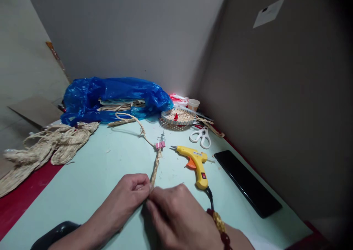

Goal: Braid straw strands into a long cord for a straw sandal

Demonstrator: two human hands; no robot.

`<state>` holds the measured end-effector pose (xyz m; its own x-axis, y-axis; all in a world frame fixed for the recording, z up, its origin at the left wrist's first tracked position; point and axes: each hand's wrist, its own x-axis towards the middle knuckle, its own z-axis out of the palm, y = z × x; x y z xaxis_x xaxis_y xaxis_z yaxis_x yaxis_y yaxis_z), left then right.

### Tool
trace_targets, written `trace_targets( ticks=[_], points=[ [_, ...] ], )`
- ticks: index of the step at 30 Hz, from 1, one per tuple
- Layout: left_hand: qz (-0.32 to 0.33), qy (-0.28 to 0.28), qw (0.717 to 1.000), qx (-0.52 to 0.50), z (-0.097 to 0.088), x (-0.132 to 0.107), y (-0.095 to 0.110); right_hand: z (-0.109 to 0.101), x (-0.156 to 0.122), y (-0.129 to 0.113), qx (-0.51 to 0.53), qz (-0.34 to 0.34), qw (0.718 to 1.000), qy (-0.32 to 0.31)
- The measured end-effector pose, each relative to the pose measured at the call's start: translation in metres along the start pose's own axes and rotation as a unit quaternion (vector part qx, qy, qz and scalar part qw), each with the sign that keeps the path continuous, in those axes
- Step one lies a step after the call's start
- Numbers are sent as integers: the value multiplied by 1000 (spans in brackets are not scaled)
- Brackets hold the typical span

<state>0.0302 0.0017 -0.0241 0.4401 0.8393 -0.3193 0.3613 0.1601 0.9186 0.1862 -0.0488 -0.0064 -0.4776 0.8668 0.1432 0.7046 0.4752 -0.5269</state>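
A braided straw cord (pixel 156 166) runs from a pink binder clip (pixel 160 145) down to my two hands. The near end of the braid is pinched in the closed fingers of my left hand (pixel 131 189). Right beside it, my right hand (pixel 179 213) is also closed on the braid, its fingertips touching those of the left. Beyond the clip the cord goes on to a loop (pixel 124 114) at the back. Between my fingers the strands are mostly hidden.
Right of the braid lies a yellow glue gun (pixel 195 160), with white scissors (pixel 203 136) and a black phone-like slab (pixel 246 180) near it. At the back are a woven basket (pixel 179 117), a cup (pixel 193 104) and a blue plastic bag (pixel 118 88). Woven straw pieces (pixel 66 143) lie left.
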Motion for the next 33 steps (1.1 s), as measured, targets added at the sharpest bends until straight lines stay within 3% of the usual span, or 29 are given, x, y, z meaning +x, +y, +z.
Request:
trace_targets(
  ticks=[4, 8, 11, 13, 15, 18, 21, 23, 27, 33],
  points=[
    [-30, -40, 998, -35, 0, -4, 6, 22, 2, 0, -154, -111, 979, -74],
    [-20, -58, 996, -68, -3, -4, 2, 22, 2, 3, -132, -153, 979, -35],
    [-33, -74, 989, -120, -5, -3, -1, 4, 2, 2, 11, -45, 998, 52],
    [-48, -85, 982, -163, -7, -6, 0, -8, 4, 3, 101, 69, 986, 116],
    [-55, -92, 976, -188, -8, -9, 2, -14, 7, 7, 170, 139, 966, 135],
    [-39, -100, 975, -193, -10, -12, 5, -9, 12, 14, 332, 144, 932, 36],
    [-27, -113, 979, -170, -11, -11, 6, 0, 14, 18, 495, 140, 856, -55],
    [-25, -104, 986, -131, -10, -10, 6, 4, 14, 19, 497, 155, 853, -47],
    [8, -53, 998, -30, -6, -11, 3, 2, 15, 18, 420, 177, 890, 4],
    [56, -10, 992, 108, -6, -15, 1, 7, 15, 17, 421, 213, 881, 33]
  ],
)
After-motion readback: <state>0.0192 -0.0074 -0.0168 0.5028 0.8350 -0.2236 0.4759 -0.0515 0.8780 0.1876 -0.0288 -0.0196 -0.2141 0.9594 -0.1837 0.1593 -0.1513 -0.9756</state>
